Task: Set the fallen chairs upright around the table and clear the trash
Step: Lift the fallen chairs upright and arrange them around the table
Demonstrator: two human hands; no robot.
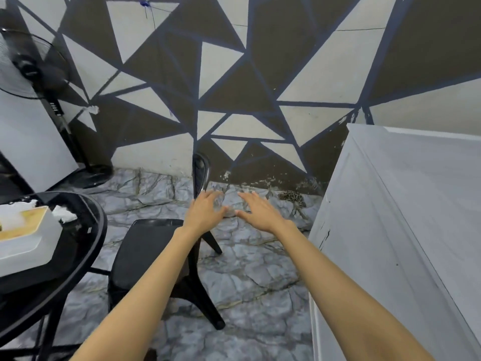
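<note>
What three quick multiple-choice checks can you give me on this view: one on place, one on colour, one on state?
1. Where is the black chair?
A. right of the round table
B. on the table
C. against the white cabinet

2. What colour is the crumpled trash on the table?
A. red
B. white
C. green

3. What state is the right hand in?
A. fist closed on trash
B. gripping a chair leg
C. open, fingers spread, holding nothing

Answers: 1 A, the seat stands beside the table's rim; 2 B, the wads are white; 3 C, the palm is flat over the floor.
</note>
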